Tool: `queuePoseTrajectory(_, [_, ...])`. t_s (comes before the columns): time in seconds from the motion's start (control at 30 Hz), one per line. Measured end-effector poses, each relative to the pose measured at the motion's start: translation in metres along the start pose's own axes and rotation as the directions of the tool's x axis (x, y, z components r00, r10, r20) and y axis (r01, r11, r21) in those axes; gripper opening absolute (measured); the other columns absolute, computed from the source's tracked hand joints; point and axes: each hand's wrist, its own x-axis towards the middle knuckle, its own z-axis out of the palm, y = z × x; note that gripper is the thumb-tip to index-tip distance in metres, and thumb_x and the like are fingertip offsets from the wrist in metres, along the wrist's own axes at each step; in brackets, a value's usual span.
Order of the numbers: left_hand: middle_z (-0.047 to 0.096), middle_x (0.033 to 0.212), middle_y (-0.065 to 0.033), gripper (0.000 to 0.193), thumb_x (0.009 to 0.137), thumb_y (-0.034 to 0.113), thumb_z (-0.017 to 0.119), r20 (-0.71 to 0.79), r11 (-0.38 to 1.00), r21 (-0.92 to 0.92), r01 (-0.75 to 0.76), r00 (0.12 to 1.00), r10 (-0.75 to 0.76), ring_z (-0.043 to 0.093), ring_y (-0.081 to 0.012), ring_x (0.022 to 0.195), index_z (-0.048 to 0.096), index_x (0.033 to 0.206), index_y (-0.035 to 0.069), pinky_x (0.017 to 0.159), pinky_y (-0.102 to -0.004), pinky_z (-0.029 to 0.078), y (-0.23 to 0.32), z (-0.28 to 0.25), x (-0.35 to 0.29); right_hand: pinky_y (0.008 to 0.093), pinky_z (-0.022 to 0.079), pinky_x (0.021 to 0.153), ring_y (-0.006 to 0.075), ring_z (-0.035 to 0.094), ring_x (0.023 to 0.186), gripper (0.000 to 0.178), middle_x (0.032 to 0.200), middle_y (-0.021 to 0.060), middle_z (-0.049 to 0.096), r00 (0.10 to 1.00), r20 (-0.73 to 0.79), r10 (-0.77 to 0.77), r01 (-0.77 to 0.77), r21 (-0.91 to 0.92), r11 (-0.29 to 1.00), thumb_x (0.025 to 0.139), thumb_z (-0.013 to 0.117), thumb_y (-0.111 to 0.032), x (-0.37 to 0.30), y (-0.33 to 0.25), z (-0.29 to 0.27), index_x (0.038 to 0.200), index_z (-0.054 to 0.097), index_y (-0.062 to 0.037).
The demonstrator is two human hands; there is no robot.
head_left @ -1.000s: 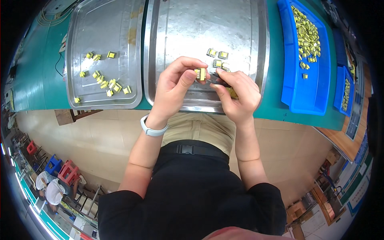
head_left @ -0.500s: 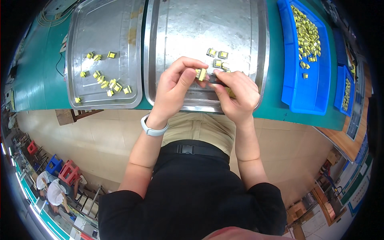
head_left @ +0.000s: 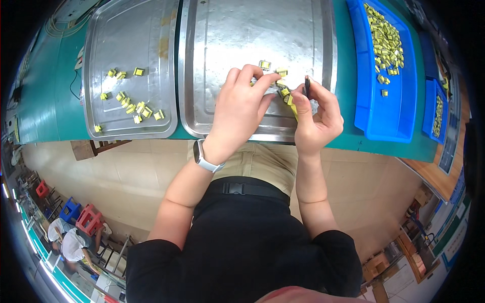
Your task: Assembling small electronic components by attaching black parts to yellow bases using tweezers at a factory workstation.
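Note:
My left hand reaches over the near edge of the middle metal tray, its fingertips pinching among small yellow parts that lie there. My right hand is beside it, holding a thin dark tool upright between thumb and fingers, with a few yellow parts tucked under the fingers. What exactly the left fingertips grip is hidden. A white watch is on my left wrist.
A second metal tray at the left holds several yellow parts. A blue bin at the right holds many yellow parts, with a smaller blue bin beyond. All stand on a green table. Another person sits at lower left.
My right hand has turned and lifted the dark tool upright. My left hand has shifted a little right, its fingertips now down among the yellow parts.

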Motion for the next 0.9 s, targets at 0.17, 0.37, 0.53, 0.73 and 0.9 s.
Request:
queuePoseTrajectory(0.17, [0.059,0.1,-0.0077,0.03,0.078,0.007,0.078,-0.034,1.0,-0.011,0.03,0.999,-0.03,0.058,-0.0288,0.094,0.07,0.106,0.011,0.08,-0.0394,0.052,-0.007,0.003,-0.003,0.0255,0.053,0.077,0.013,0.066,0.081,0.027,0.089,0.0098,0.072,1.0,0.009,-0.009,0.009,0.014,1.0,0.089,0.076,-0.001,0.0,0.0,0.0,0.113,0.067,0.0075])
queuePoseTrajectory(0.37, [0.066,0.107,-0.0066,0.029,0.088,0.008,0.073,0.06,0.823,-0.511,0.249,0.965,-0.255,0.06,-0.0181,0.09,0.066,0.117,0.005,0.078,-0.0297,0.05,-0.01,-0.004,0.0,0.0261,0.054,0.078,0.0136,0.067,0.081,0.027,0.089,0.0102,0.072,0.999,0.034,0.001,-0.002,0.036,0.999,0.088,0.075,0.002,0.002,-0.002,0.0,0.114,0.067,0.0073])
queuePoseTrajectory(0.53, [0.066,0.124,-0.0107,0.031,0.1,0.013,0.063,0.343,0.254,-0.886,0.389,0.916,-0.208,0.062,-0.0128,0.101,0.061,0.129,0.002,0.087,-0.0245,0.05,-0.021,-0.019,-0.003,0.0262,0.054,0.075,0.0143,0.067,0.078,0.026,0.088,0.0109,0.073,0.996,0.066,-0.053,0.053,0.0,0.999,0.086,0.077,0.003,0.003,-0.003,0.0,0.11,0.069,0.0066])
queuePoseTrajectory(0.73, [0.06,0.13,-0.0139,0.026,0.098,0.008,0.065,0.21,0.106,-0.967,0.231,0.961,-0.178,0.066,-0.0222,0.112,0.061,0.122,0.001,0.095,-0.0324,0.053,-0.024,-0.017,-0.007,0.0262,0.053,0.068,0.0172,0.068,0.073,0.028,0.084,0.0139,0.072,0.968,0.198,-0.152,0.168,-0.064,0.984,0.079,0.08,0.004,0.01,-0.005,0.004,0.106,0.072,0.0054])
queuePoseTrajectory(0.9, [0.059,0.129,-0.0145,0.026,0.095,0.003,0.067,0.198,0.03,-0.978,0.208,0.962,-0.189,0.065,-0.0243,0.114,0.06,0.119,0.002,0.098,-0.0348,0.052,-0.03,-0.015,-0.011,0.0285,0.053,0.064,0.0199,0.069,0.07,0.028,0.083,0.0142,0.073,0.955,0.235,-0.183,0.207,-0.081,0.975,0.078,0.081,0.003,0.011,-0.005,0.008,0.104,0.072,0.0045])
